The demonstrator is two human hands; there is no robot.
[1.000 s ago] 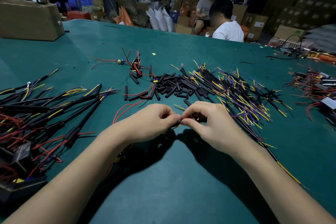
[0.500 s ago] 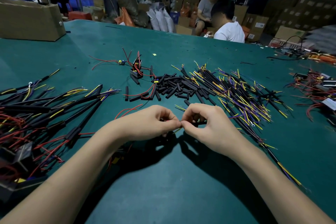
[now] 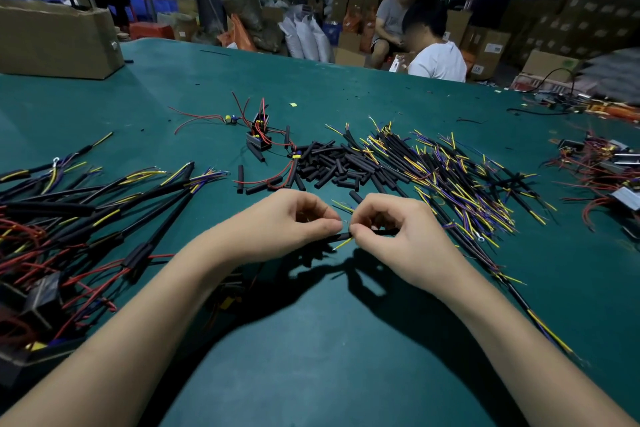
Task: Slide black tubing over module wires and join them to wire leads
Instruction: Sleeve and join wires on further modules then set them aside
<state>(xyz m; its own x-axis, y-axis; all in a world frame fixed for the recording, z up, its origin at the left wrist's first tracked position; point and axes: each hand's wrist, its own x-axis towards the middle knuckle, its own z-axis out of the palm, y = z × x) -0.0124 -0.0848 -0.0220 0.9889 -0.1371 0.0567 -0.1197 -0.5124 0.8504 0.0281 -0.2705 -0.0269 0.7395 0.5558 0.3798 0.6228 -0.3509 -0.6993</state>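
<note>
We find both hands lifted slightly off the desk (image 3: 311, 374) since half a second ago, with a black tubing piece (image 3: 341, 237) now showing beneath the fingertips. Our left hand (image 3: 287, 225) and right hand (image 3: 398, 236) meet knuckle to knuckle, wrists angled inward. Left fingers (image 3: 329, 224) are curled, pinching the tubing's end; right fingers (image 3: 360, 227) are curled, pinching a wire lead, its yellow tip (image 3: 343, 243) protruding just below the tubing. Loose tubing pieces (image 3: 332, 166) lie beyond the hands; sleeved wire leads (image 3: 450, 177) lie to the right.
</note>
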